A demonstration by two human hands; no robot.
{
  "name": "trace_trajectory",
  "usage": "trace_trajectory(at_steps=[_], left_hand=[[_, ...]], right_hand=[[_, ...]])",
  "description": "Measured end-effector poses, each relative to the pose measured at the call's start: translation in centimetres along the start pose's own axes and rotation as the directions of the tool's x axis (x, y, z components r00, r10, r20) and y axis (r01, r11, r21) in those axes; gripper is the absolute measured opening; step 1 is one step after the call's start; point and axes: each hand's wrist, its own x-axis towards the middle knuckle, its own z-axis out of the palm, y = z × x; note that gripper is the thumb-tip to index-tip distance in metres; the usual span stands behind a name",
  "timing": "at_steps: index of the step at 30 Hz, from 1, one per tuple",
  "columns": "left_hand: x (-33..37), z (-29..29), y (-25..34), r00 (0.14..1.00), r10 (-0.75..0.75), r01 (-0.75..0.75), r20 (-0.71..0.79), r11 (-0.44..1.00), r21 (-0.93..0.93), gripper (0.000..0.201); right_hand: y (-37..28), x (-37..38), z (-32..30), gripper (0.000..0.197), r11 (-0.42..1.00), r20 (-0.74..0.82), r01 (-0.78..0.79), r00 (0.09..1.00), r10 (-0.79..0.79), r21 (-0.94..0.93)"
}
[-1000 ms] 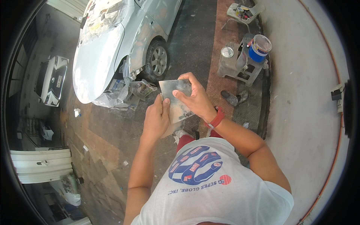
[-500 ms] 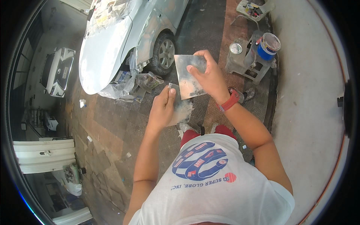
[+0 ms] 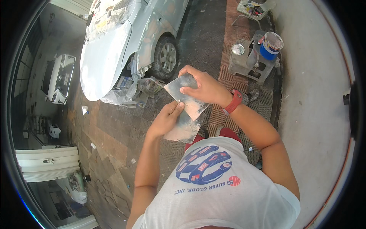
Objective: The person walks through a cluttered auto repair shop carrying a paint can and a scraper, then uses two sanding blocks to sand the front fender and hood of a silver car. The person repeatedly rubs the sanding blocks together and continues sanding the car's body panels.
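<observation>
My right hand (image 3: pixel 206 89) is closed on a thin, flat rectangular plate (image 3: pixel 176 88), grey and pinkish-beige with dark smudges; the thumb presses on its face. My left hand (image 3: pixel 164 120) pinches a second thin plate (image 3: pixel 185 129), similarly smudged, by its upper edge. The right plate is tilted, and its lower part overlaps the top of the left one. Whether the two touch cannot be made out. Both are held in front of my shirt, above the floor.
A pale car (image 3: pixel 106 57) with newspaper on top stands ahead, its front wheel (image 3: pixel 166 55) beside crumpled plastic (image 3: pixel 127 93). On the right, a grey stool (image 3: pixel 244 65) bears a blue can (image 3: pixel 270 51) and a round lid (image 3: pixel 237 49). A white chair (image 3: pixel 263 11) stands behind, along the wall (image 3: pixel 309 114).
My right hand has come down and left, turning its plate so a corner points down over the other plate. My left hand has lowered slightly with its plate.
</observation>
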Motion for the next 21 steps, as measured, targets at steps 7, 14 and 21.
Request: trace_trajectory(at_steps=[7, 14, 21], left_hand=[[0.2, -3.8, 0.0, 0.973, 0.204, -0.046, 0.109, 0.634, -0.772, 0.086], [-1.1, 0.6, -1.1, 0.916, 0.129, -0.275, -0.379, 0.891, -0.361, 0.068], [-1.0, 1.6, 1.5, 0.903, 0.161, -0.251, -0.399, 0.95, -0.183, 0.067]], right_hand=[[2.9, -0.6, 2.3, 0.045, 0.991, -0.232, 0.026, 0.973, 0.005, 0.13], [4.5, -0.2, 4.3, 0.036, 0.901, -0.379, 0.031, 0.913, 0.15, 0.433], [3.6, 1.6, 3.2, 0.032, 0.911, -0.31, -0.018, 0.938, 0.158, 0.412]])
